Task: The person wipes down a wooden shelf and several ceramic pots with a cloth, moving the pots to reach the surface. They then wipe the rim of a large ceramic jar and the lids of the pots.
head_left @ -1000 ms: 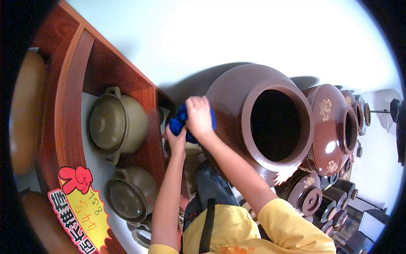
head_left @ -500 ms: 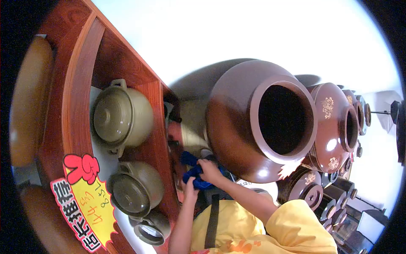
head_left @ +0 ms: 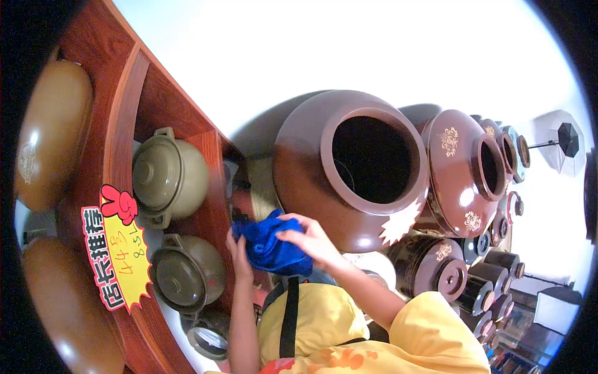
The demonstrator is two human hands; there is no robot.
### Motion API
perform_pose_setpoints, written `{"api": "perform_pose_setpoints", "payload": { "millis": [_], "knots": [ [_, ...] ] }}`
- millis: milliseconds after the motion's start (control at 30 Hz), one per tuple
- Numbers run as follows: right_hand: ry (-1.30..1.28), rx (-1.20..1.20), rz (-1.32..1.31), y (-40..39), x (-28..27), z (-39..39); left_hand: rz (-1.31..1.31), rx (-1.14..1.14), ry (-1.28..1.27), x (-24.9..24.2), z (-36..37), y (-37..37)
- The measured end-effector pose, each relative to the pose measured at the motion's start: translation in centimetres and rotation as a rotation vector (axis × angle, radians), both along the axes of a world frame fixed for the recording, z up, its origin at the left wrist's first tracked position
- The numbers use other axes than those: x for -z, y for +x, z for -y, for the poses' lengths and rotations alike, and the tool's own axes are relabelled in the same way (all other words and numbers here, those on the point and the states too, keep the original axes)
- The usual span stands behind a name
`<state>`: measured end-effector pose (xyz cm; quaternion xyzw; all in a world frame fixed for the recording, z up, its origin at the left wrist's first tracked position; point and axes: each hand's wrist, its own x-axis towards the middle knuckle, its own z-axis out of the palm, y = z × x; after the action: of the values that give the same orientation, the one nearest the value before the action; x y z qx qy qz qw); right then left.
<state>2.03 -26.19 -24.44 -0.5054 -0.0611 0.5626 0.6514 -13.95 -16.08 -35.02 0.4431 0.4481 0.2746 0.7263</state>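
Observation:
A crumpled blue cloth (head_left: 274, 246) is bunched between my two hands, in front of my yellow shirt. My left hand (head_left: 240, 257) is at the cloth's left edge, its fingers partly hidden behind the folds. From the right, my right hand (head_left: 311, 242) grips the cloth with bent fingers and thumb. Just beyond that hand is a large brown jar (head_left: 305, 162) with a wide dark mouth. Left of my left hand, a lidded olive-green pot (head_left: 187, 274) sits on a shelf.
The reddish wooden shelf (head_left: 124, 124) holds another green pot (head_left: 168, 177) and a yellow price sign (head_left: 124, 249). Large tan vessels (head_left: 56, 137) line the far left. More brown jars (head_left: 448, 174) stretch away to the right, toward a studio light (head_left: 567, 140).
My hands and the blue cloth have come up and left, and the cloth is more spread and easier to see. The view has shifted, so the big jar appears further left.

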Motion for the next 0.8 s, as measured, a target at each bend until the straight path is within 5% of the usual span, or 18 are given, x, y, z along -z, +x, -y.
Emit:
{"api": "perform_pose_setpoints", "payload": {
  "millis": [133, 200, 333, 400, 467, 600, 667, 800],
  "knots": [
    [-0.055, 0.167, -0.304, 0.9, -0.8, 3.5, -0.005, 0.074, 0.390, -4.3, 1.1, 2.5],
    [-0.076, 0.202, -0.273, 0.8, -0.8, 5.0, 0.143, 0.173, 0.724, -6.6, 2.0, 4.0],
    [-0.064, 0.354, -0.213, 0.9, -1.0, 7.2, 0.039, 0.107, 0.972, -7.0, 3.5, 5.4],
    [-0.039, 0.405, -0.205, 1.0, -2.1, 8.2, 0.046, 0.131, 0.913, -6.8, 4.0, 5.5],
    [-0.070, 0.727, -0.103, 0.6, -2.7, 8.9, 0.077, 0.209, 0.479, -6.1, 4.8, 5.7],
    [-0.284, 0.785, 0.896, -0.2, 3.6, 10.1, -0.145, 0.643, 0.619, -5.4, 7.6, 7.2],
    [-0.347, 0.708, 0.935, -1.0, 6.8, 10.3, -0.185, 0.796, 0.910, -5.2, 8.8, 8.7],
    [-0.332, 0.707, 0.707, -0.9, 7.5, 8.9, -0.315, 0.867, 0.989, -4.0, 8.1, 9.5]
  ]
}}
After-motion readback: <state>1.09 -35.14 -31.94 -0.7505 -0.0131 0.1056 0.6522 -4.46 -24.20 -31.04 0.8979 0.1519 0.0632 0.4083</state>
